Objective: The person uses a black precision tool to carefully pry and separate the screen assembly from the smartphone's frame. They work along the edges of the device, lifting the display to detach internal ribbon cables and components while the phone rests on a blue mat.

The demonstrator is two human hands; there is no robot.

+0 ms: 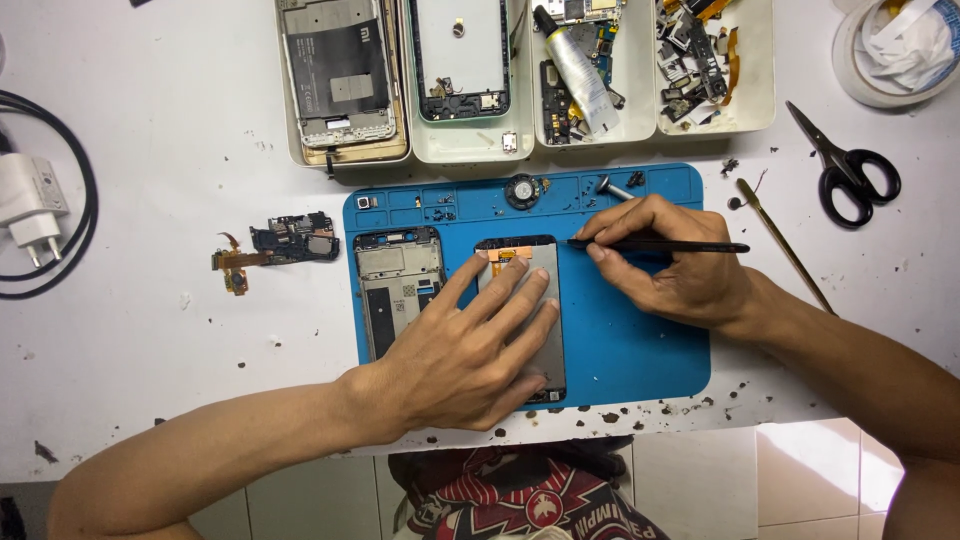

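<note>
My left hand (465, 350) lies flat on a grey phone screen panel (545, 275) that rests on a blue work mat (630, 340), fingers spread over it. My right hand (665, 265) grips a thin black tool (690, 246) like a pen. Its tip touches the panel's top edge beside an orange flex connector (503, 255). Left of the panel lies an opened phone frame (397, 290) with its inner parts showing.
A circuit board with an orange flex (280, 243) lies left of the mat. White trays (640, 125) at the back hold phone shells, a tube and small parts. Scissors (845, 165), a metal pry tool (785, 245), a tape roll (895, 50), and a white charger (30, 200) with black cable sit on the table.
</note>
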